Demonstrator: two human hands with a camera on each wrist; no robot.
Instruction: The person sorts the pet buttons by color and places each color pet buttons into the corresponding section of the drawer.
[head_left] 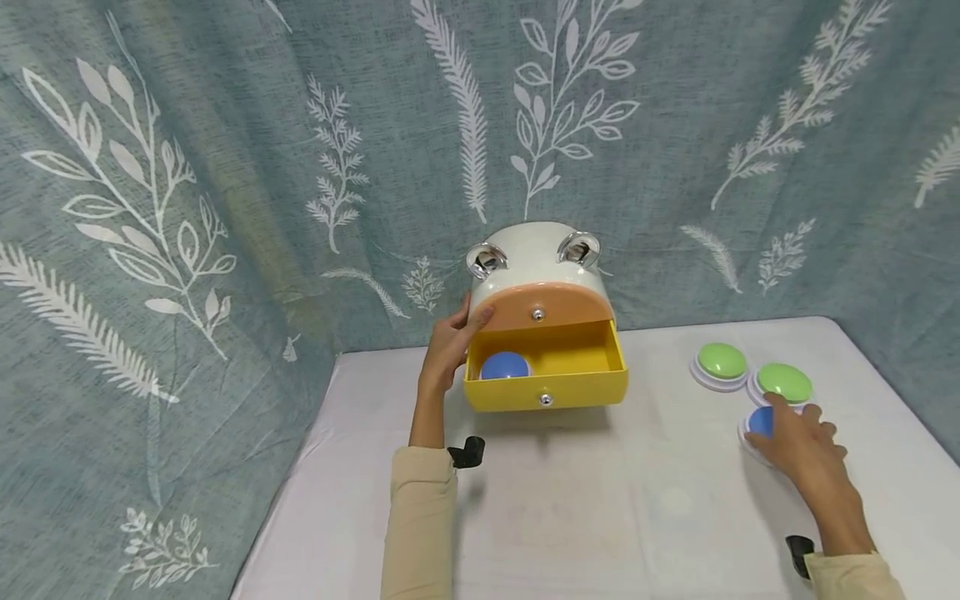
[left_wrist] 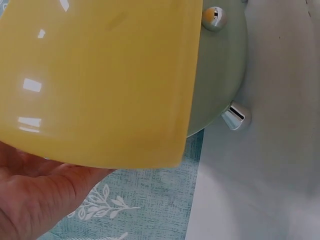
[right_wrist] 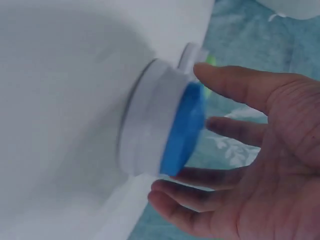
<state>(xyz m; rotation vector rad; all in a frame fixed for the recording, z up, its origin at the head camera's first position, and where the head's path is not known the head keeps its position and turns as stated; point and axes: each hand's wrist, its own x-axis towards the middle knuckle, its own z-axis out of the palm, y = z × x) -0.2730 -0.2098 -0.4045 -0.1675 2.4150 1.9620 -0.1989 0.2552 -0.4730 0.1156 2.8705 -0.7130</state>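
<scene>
A small drawer box (head_left: 525,262) with a white top, two silvery ear-like rings and an orange upper front stands against the curtain. Its yellow lower drawer (head_left: 510,396) is pulled out, with a blue-domed round button (head_left: 504,365) inside at the left. My left hand (head_left: 448,342) holds the box's left side, thumb on the orange front; the left wrist view shows that hand beside the yellow drawer (left_wrist: 100,85). At the right, my right hand (head_left: 806,442) reaches over another blue-domed button (right_wrist: 185,130) with a white base, fingers spread around it, partly hiding it in the head view.
Two green-domed buttons (head_left: 722,361) with white bases sit just behind the right hand. A white cloth covers the table (head_left: 555,508). Blue-green leaf-patterned curtains (head_left: 247,167) rise behind and at the sides, close behind the box.
</scene>
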